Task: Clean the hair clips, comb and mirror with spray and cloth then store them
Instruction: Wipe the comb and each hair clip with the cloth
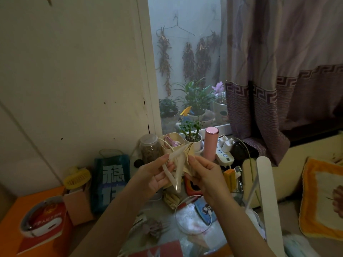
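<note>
I see a cluttered glass tabletop (167, 236) by a window; left hand (157, 178) grips translucent beige V-shaped hair clip (175, 175), right hand (203, 176) pinches tan cloth (188, 162) against it.

Pink flask (211, 143), orange-bordered cushion (322, 199)

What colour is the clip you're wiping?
Translucent beige hair clip, seen in the head view.
</note>
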A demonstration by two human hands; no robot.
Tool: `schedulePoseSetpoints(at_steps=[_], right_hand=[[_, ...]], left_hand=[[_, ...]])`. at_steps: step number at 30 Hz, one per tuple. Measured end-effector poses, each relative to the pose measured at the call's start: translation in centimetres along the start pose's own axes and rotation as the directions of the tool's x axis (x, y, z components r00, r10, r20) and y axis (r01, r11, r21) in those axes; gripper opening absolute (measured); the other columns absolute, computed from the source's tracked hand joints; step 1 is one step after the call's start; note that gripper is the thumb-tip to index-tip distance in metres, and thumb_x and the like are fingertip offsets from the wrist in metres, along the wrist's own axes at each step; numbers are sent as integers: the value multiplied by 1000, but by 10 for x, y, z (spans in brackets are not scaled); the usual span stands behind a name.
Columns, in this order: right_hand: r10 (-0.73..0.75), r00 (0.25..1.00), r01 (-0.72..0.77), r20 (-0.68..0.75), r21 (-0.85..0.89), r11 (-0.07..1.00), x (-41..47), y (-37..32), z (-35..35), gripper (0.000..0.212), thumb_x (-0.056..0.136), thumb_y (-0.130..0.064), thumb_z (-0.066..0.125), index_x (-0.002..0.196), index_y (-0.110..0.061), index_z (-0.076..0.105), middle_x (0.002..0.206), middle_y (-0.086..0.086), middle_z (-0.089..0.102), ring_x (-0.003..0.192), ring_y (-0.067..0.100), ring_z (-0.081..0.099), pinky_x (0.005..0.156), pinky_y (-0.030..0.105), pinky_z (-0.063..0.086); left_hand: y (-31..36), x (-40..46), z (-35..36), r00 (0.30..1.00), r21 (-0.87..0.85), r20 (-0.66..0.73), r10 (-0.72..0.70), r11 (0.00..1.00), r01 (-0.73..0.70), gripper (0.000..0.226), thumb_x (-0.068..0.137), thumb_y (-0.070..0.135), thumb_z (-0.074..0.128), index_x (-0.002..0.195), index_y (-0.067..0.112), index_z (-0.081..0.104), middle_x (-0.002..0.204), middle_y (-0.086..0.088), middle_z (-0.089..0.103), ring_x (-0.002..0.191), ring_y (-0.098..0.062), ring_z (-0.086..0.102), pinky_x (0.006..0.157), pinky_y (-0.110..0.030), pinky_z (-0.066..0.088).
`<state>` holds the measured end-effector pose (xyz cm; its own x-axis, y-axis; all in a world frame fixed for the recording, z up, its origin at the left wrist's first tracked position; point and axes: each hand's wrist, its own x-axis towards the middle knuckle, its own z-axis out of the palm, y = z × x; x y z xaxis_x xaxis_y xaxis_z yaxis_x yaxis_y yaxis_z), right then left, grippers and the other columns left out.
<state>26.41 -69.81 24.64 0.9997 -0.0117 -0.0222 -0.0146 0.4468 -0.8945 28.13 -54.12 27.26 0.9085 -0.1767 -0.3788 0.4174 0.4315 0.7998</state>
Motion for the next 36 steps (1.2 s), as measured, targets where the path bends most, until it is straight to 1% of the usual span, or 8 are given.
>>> schedulePoseSetpoints(at_steps=[7,12,15,17,22,28,32,36], right_hand=[[7,999,-6,51,-12,1000,-6,-5,-1,23,89,-11,59,107,-1,68,79,7,73,67,15,69,55,23,53],[20,997,-18,68,-36,999,-11,0,-2,32,77,-19,66,105,-5,69,82,9,73,70,16,68,58,23,53],[41,998,-37,50,-70,997,-15,4,-3,34,75,-21,68,105,-8,71,91,11,74,75,17,68,59,23,53],[53,998,-50,33,-85,995,-17,7,-4,27,80,-17,68,106,-11,71,95,13,73,79,18,67,60,23,52],[35,998,-31,43,-90,995,-24,7,-6,18,84,-7,65,97,-18,73,82,4,74,74,12,67,64,22,54],[22,999,-18,42,-93,995,-30,9,-8,20,85,-6,65,96,-21,73,79,2,72,73,11,66,66,25,53],[38,999,-35,22,-108,993,-29,9,-9,20,84,-5,66,99,-17,70,82,6,71,79,18,65,70,29,54],[50,999,-48,15,-118,992,-27,3,-14,19,84,-2,66,97,-15,71,82,8,72,78,21,65,71,29,53]], left_hand=[[-3,-11,-2,997,362,48,61,929,-74,44,66,24,73,106,7,67,92,-9,75,78,-18,73,57,-22,56],[-6,-16,0,990,328,74,117,935,-135,51,63,21,74,110,1,65,86,-13,73,50,-10,65,45,-16,50],[-7,-15,-4,990,319,69,123,937,-139,31,61,25,73,88,11,74,95,-16,70,74,-21,66,57,-24,54],[-7,-15,-4,987,316,96,128,936,-152,16,60,30,73,71,18,78,102,-21,58,92,-28,48,66,-27,45],[-9,-15,-5,987,298,79,142,941,-159,9,63,30,71,65,25,78,103,-24,58,96,-32,52,66,-23,56],[-13,-8,-8,985,240,0,173,956,-168,39,60,27,73,94,10,69,90,-11,75,92,-26,69,70,-27,60],[-14,-10,-8,986,262,21,164,951,-164,37,59,28,74,91,10,70,92,-15,72,95,-31,64,73,-31,57],[-4,-17,-4,983,392,118,142,903,-178,50,65,30,71,113,15,64,92,-9,71,71,-23,63,56,-26,53]])
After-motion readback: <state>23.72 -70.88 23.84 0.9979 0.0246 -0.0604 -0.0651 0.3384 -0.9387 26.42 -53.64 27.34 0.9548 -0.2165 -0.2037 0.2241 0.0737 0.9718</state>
